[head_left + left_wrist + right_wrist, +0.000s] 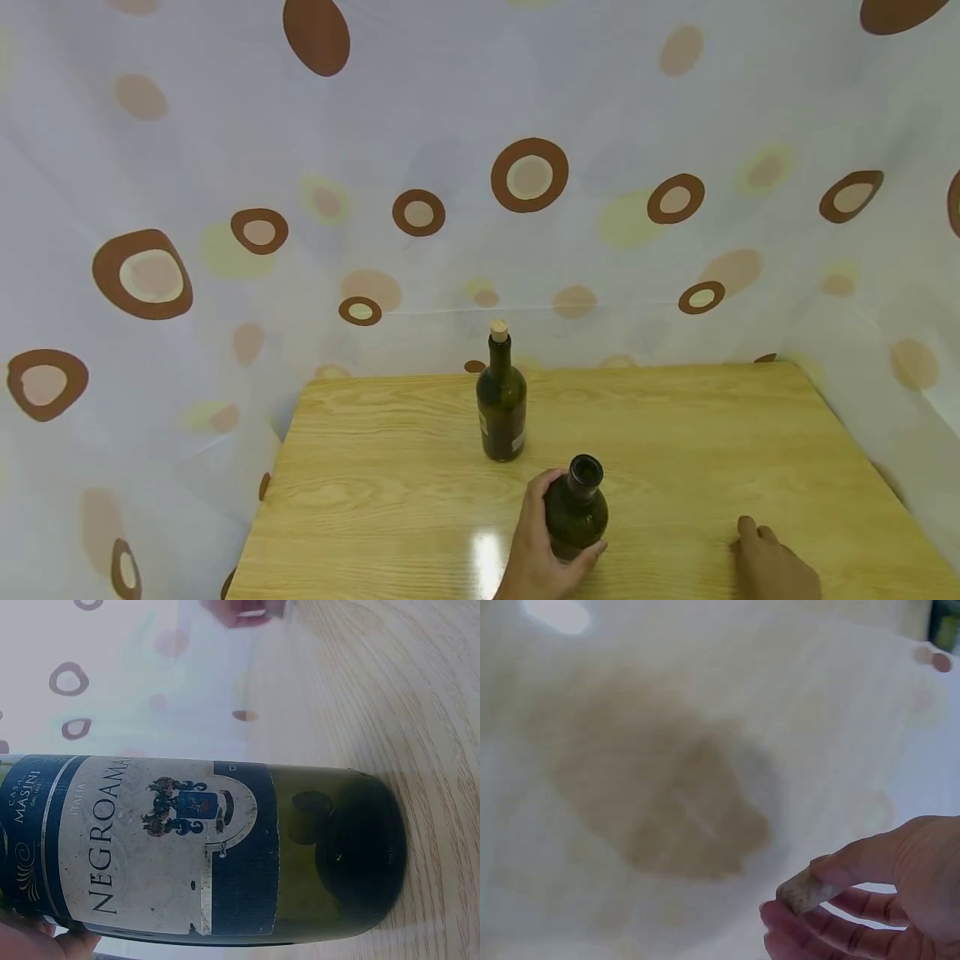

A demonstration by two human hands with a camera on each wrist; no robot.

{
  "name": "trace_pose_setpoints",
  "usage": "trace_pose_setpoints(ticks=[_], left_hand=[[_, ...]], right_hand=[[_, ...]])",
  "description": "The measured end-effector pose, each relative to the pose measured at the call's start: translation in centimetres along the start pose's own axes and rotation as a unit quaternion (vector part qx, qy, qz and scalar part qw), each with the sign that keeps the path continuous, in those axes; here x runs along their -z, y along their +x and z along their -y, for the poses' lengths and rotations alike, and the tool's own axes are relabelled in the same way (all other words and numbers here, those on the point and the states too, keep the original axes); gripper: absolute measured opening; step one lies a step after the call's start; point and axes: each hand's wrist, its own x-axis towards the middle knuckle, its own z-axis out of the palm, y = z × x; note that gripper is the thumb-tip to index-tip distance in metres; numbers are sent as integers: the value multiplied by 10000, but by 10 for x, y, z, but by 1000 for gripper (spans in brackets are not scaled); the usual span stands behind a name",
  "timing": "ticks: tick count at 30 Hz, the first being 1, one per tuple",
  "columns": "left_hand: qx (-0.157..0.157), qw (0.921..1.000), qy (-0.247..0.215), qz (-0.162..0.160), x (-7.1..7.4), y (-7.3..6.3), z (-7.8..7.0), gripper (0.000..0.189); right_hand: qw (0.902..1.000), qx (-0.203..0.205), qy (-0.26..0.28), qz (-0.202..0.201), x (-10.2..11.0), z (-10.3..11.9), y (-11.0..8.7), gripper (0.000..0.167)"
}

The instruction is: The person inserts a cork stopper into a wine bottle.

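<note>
My left hand (534,550) grips a dark green wine bottle (576,512), fingers and thumb round its body. The bottle's mouth is uncovered and faces up toward the head camera. A white and blue label (142,840) reading "Negroamaro" shows along its side in the left wrist view, the base near the wooden surface. Off to the right, my right hand (776,567) pinches a small cork (804,892) between thumb and fingers; the head view hides this cork. Behind the gripped bottle stands a second dark wine bottle (502,412), upright, with a cork stopper (498,331) in its neck.
The light wooden table (375,467) carries the standing bottle toward its back edge. A white curtain (450,100) with brown and beige spots hangs behind the table and along both sides. A light reflection gleams on the tabletop near my left hand.
</note>
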Motion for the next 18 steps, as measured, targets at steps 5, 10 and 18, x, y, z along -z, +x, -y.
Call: trace_pose_setpoints(ticks=[5, 10, 18], left_hand=[[118, 9999, -34, 33, 0, -2, 1, 82], [98, 9998, 190, -35, 1, -6, 1, 82], [114, 9998, 145, -5, 4, -2, 0, 82]], right_hand=[[9936, 581, 314, -912, 19, 32, 9, 33], [9800, 1190, 413, -1541, 41, 60, 12, 34], [9424, 1900, 1090, -2529, 96, 114, 11, 28]])
